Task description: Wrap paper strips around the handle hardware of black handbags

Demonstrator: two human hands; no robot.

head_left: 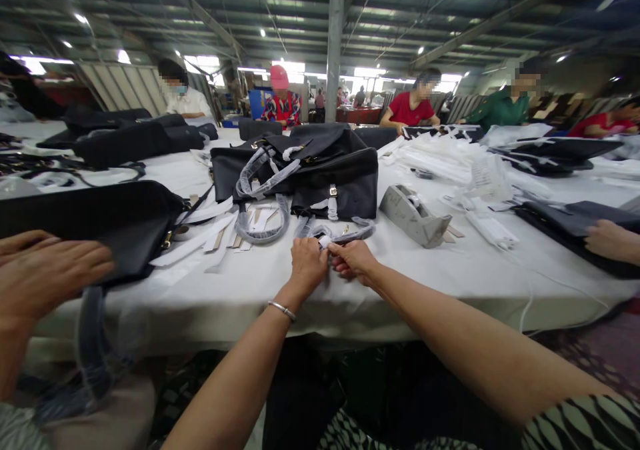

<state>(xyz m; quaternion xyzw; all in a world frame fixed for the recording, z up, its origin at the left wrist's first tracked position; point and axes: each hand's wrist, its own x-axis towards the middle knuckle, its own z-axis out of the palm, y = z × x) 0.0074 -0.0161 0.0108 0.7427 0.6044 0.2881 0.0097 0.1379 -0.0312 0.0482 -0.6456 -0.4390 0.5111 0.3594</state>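
Note:
My left hand (307, 263) and my right hand (354, 261) meet at the near edge of the white-covered table (450, 277). Both pinch the end of a plastic-wrapped bag strap (345, 235), where a small white piece sits between the fingertips. The strap runs back to a black handbag (334, 173) standing just beyond my hands. A silver bangle (281, 310) circles my left wrist.
A grey tape dispenser (414, 214) lies right of the bag. White paper strips (210, 233) are scattered to the left. A co-worker's hands (47, 270) rest on another black bag (100, 220) at the left; another person's hand (611, 241) rests at the right. Several workers sit across.

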